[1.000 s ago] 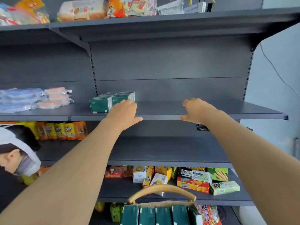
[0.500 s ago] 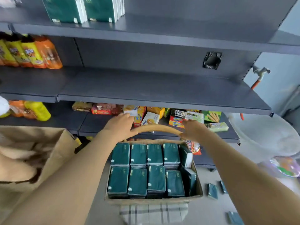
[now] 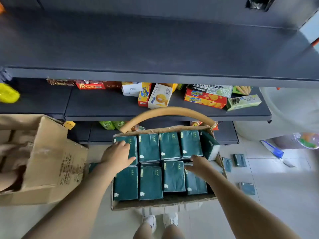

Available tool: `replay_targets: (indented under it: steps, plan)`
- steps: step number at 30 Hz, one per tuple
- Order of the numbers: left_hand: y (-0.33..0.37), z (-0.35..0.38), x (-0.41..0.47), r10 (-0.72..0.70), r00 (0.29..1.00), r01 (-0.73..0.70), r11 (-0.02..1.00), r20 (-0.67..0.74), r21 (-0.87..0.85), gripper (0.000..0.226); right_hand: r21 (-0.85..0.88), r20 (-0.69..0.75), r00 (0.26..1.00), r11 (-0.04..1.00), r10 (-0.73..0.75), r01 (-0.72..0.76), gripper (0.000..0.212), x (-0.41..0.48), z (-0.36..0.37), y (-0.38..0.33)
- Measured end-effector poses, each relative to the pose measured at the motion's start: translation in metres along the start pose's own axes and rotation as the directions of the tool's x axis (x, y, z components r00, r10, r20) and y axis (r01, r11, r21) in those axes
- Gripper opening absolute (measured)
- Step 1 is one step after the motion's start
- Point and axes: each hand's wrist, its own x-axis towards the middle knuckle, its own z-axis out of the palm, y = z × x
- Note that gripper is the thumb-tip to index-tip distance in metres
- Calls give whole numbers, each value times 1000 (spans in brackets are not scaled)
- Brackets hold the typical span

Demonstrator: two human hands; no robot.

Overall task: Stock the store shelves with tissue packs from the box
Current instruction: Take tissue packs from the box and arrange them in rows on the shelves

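Note:
A cardboard basket-box (image 3: 160, 203) with a curved tan handle (image 3: 165, 111) stands on the floor in front of me. It holds several dark green tissue packs (image 3: 150, 181) in two rows. My left hand (image 3: 117, 156) rests flat on the far-left pack of the back row, fingers spread. My right hand (image 3: 198, 163) reaches down at the gap between the two rows on the right side, its fingers touching the packs there. Above, a dark grey shelf (image 3: 155, 49) is bare.
Snack boxes (image 3: 205, 99) lie on a lower shelf behind the handle. A large open carton (image 3: 57, 157) sits to the left, with another person's hand (image 3: 6, 180) in it. Loose tissue packs (image 3: 239, 160) lie on the tiled floor at right. My shoes (image 3: 162, 219) are just behind the box.
My view has dropped from the upper shelf to the box on the floor. Both hands came down from the shelf edge, passed the handle, and now touch the packs inside.

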Motion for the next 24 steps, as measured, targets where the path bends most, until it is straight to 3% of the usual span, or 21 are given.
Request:
replay_targets:
  steps: [5,9,13,19,24]
  plan:
    - [-8,31,15,-152,988,148,984,-38,-99,50,252,37,988,955,153,-157,48,21,50,-11]
    - [-8,44,18,-267,958,246,953,-106,-179,48,439,-38,960,868,277,-233,59,35,79,-25]
    - [-6,47,20,-400,902,340,889,-160,-307,47,540,8,935,786,353,-301,53,45,88,-33]
    - [-8,45,24,-583,804,452,730,-121,-513,50,569,86,969,787,231,-238,36,45,72,-14]
    - [-13,44,29,-658,753,506,557,22,-658,56,764,269,962,596,56,-248,32,41,58,3]
